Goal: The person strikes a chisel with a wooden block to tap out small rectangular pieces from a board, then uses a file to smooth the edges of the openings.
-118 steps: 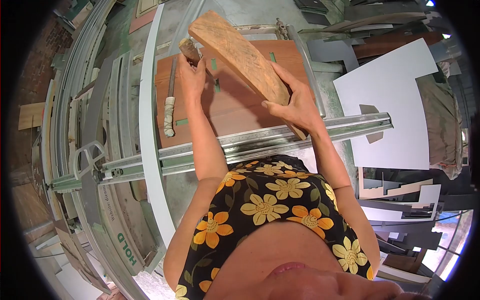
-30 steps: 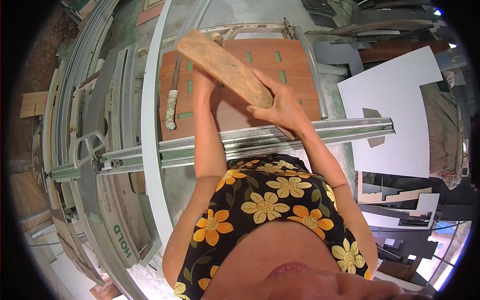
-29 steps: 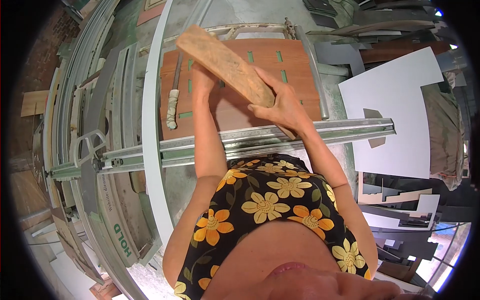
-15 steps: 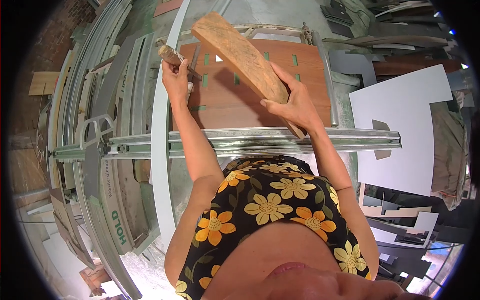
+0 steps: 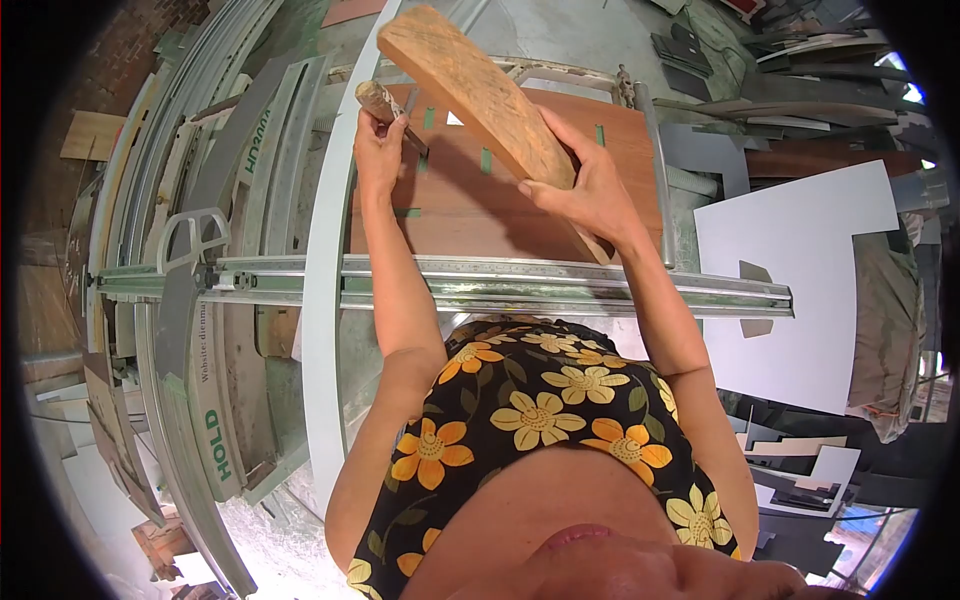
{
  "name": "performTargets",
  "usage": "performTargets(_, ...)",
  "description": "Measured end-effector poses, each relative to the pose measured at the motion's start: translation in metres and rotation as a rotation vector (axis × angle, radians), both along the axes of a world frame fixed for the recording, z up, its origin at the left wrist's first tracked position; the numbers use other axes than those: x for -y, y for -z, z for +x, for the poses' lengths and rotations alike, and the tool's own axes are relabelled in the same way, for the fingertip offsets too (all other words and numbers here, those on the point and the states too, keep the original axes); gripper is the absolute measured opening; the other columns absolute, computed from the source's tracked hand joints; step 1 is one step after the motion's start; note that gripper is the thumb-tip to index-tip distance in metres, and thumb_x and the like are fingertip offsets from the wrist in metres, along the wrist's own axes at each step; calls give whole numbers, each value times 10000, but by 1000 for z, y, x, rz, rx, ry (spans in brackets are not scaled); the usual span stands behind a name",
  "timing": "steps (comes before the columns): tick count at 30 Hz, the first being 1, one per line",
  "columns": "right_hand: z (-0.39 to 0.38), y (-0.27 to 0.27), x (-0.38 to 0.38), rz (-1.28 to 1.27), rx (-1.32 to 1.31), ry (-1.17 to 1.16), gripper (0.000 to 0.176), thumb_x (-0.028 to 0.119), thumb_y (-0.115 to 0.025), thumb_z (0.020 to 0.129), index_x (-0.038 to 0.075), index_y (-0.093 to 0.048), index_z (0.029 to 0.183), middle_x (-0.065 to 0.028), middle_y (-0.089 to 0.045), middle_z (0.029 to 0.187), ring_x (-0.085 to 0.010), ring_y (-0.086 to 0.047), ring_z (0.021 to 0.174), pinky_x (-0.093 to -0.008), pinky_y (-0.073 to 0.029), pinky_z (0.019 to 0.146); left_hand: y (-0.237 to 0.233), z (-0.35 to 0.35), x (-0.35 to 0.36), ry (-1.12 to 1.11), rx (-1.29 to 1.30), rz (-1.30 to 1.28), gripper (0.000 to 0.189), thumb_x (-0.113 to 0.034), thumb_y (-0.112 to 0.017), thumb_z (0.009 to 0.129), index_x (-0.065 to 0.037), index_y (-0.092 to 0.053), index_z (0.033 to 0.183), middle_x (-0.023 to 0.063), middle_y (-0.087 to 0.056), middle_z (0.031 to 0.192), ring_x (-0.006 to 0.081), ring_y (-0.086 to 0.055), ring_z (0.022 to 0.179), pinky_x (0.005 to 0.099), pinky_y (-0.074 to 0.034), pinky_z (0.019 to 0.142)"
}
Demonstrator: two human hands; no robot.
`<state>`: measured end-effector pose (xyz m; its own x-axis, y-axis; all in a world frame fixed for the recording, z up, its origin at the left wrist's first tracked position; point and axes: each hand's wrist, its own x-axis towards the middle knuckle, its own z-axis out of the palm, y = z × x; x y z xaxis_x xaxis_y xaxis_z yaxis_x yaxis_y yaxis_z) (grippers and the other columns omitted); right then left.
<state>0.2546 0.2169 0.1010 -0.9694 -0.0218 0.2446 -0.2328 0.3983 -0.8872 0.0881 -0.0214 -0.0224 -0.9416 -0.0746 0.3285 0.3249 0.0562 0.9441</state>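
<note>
My left hand (image 5: 380, 160) is closed around the round wooden handle of a chisel (image 5: 376, 98). Its dark narrow blade slants down and right, the tip close over a green slot (image 5: 423, 161) in a reddish-brown board (image 5: 634, 160). Several more of these green slots are spread across the board. In my right hand (image 5: 592, 195) is a thick, worn wooden block (image 5: 475, 92), gripped near its lower end with the thumb on the near side. The block is raised at a slant above the board, its far end up and left, near the chisel handle.
A metal rail (image 5: 560, 285) crosses between me and the board, and a long white strip (image 5: 325, 270) runs along the left. Stacked profiles (image 5: 275, 150) stand farther left. At the right lies a white sheet (image 5: 790, 240), with dark offcuts (image 5: 680, 65) on the floor behind.
My left hand has shifted right with the chisel, bringing its tip to a green slot. The wooden block stays raised in my right hand, and the view has shifted slightly.
</note>
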Motion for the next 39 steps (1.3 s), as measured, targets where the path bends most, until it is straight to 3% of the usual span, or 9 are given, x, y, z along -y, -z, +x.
performTargets(3,-13,-19,16,27,-15,-73,863,164,-777,667,-21,-435,1438,-154,-574,1336,-196,-541,1222,-317,-370,1072,2,-4,-2,52,-11,94,305,-87,-700,867,18,-584,1129,58,-643,923,129,-576,815,275,-477,763)
performTargets(6,-35,-19,31,120,-79,-69,866,192,-777,664,-15,-439,1434,-179,-598,1307,-214,-580,1172,-322,-414,1035,3,-5,-3,54,8,54,287,-79,-705,860,18,-601,1110,55,-651,914,128,-582,803,275,-478,756)
performTargets(12,-65,-20,50,300,70,-146,860,277,-763,661,-15,-469,1414,-207,-639,1232,-275,-639,1086,-361,-477,955,4,-3,-4,-24,-43,22,265,-58,-691,851,27,-613,1090,76,-669,913,162,-606,796,303,-485,739)
performTargets(18,-56,-19,55,255,-17,-87,838,305,-747,643,14,-501,1390,-222,-678,1143,-349,-657,1061,-391,-493,925,0,0,1,-71,9,-63,261,-54,-691,838,31,-621,1074,87,-670,836,178,-618,747,320,-491,707)
performTargets(24,-59,-9,47,270,18,-134,881,312,-760,637,-59,-479,1385,-260,-648,1202,-357,-641,1106,-380,-469,971,-3,1,3,-54,-11,-89,268,-57,-693,837,32,-630,1082,82,-667,806,185,-618,712,326,-490,682)
performTargets(33,-55,-2,46,292,35,-125,877,312,-756,642,-50,-477,1391,-267,-646,1197,-368,-637,1109,-381,-473,963,-4,5,1,-88,-32,-145,279,-39,-676,831,37,-624,1095,132,-698,855,227,-657,751,360,-509,718)
performTargets(36,-52,4,45,254,-17,-134,877,319,-758,641,-46,-480,1389,-268,-645,1198,-371,-638,1107,-388,-473,962,-6,9,-1,-98,-178,-156,289,-32,-663,833,31,-618,1111,136,-697,855,231,-659,753,362,-510,718)
performTargets(39,-51,5,45,217,-34,-127,869,307,-764,642,-46,-485,1385,-268,-645,1198,-366,-637,1112,-387,-472,966,-16,16,-3,-104,-112,-162,304,-27,-653,837,25,-609,1134,139,-695,853,238,-665,764,365,-512,727)
